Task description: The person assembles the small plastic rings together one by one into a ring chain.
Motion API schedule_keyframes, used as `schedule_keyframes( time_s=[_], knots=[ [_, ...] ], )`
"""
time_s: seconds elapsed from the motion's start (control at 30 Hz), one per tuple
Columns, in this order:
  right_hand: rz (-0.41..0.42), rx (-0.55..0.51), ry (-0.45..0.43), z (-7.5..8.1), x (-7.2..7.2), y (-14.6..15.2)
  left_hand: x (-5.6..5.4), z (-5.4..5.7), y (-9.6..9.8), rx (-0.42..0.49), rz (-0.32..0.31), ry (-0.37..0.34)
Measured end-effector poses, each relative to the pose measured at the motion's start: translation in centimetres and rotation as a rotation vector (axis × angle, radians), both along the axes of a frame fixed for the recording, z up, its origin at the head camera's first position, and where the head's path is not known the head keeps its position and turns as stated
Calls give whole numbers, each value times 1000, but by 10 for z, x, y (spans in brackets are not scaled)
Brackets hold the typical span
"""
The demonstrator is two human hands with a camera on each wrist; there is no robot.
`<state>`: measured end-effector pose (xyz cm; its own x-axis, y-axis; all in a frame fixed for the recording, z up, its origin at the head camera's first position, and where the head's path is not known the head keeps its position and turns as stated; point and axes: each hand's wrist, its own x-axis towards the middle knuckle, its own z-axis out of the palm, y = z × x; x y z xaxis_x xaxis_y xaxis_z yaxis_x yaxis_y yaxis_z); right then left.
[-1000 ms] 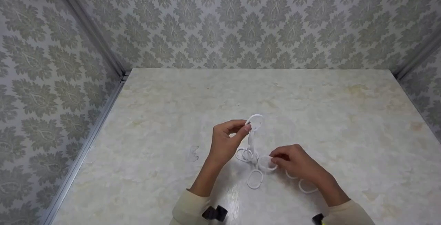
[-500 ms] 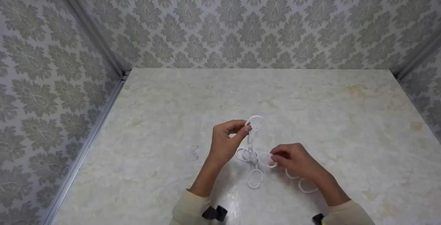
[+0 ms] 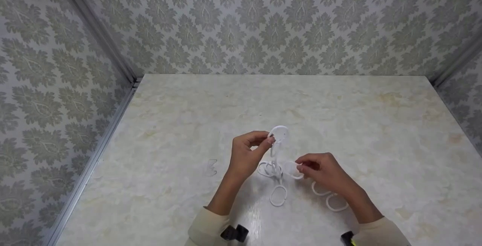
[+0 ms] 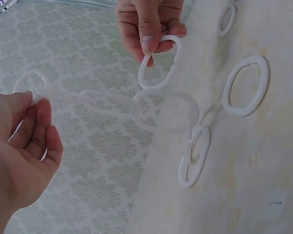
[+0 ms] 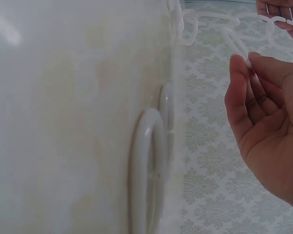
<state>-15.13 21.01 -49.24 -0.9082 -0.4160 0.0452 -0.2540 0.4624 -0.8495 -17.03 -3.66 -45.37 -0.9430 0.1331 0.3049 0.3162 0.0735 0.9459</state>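
Observation:
A chain of white plastic links hangs from my left hand, which pinches the oval link at its top between thumb and fingers. To the right, my right hand pinches another white link by its edge. In the left wrist view this link meets a larger link of the chain. The chain's lowest link reaches down to the table. Beside the chain's lower part, on its left, another link shows in the head view.
Two loose white links, one nearer and one farther, lie on the pale marbled table below my right hand. A thin transparent piece with a notched edge lies left of my left hand. Patterned walls stand around the table.
My right hand has risen slightly, bringing its link up and a little to the right. The left hand stays in place, still pinching the top link.

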Motion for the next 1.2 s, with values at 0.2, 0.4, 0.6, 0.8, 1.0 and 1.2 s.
schedule_keyframes(
  time_s=[0.2,0.4,0.6,0.8,1.0,1.2],
  knots=[
    [-16,-87,77,10,-2,-3,1,0,0,0,4,5],
    [-51,-123,82,17,-5,-4,1,0,0,-6,5,20],
    [-73,-165,81,23,-8,-5,1,1,-1,-25,4,14],
    [-106,-247,118,30,-10,-9,1,1,-1,-39,5,8],
    [-177,-319,103,37,-11,-15,1,1,0,-53,5,0],
    [-246,-392,69,43,-13,-19,2,1,1,-69,0,-2]
  ],
)
